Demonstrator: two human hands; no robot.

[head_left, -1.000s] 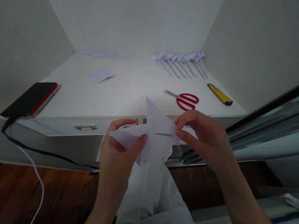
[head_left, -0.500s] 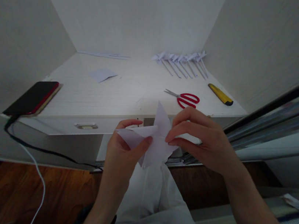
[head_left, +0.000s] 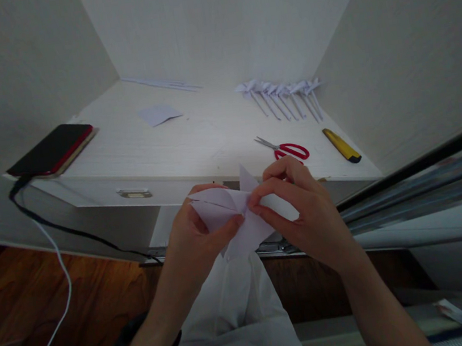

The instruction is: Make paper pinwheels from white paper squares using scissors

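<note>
Both my hands hold a folded white paper piece (head_left: 223, 208) in the air, just in front of the white desk (head_left: 175, 146). My left hand (head_left: 195, 241) pinches its left side, thumb on top of the fold. On the right, my right hand (head_left: 301, 214) pinches the paper's middle with fingertips pressed together, covering part of it. One pointed flap sticks up between the hands.
Red-handled scissors (head_left: 288, 149) and a yellow utility knife (head_left: 341, 146) lie at the desk's right. Several folded paper pinwheels on sticks (head_left: 280, 97) line the back. A small paper scrap (head_left: 159, 114) and a phone (head_left: 51, 151) with cables lie at left. Walls enclose the desk.
My right hand has moved left to the paper's middle and folded the tall upright flap down; the paper shape is now more compact. The left hand keeps its grip.
</note>
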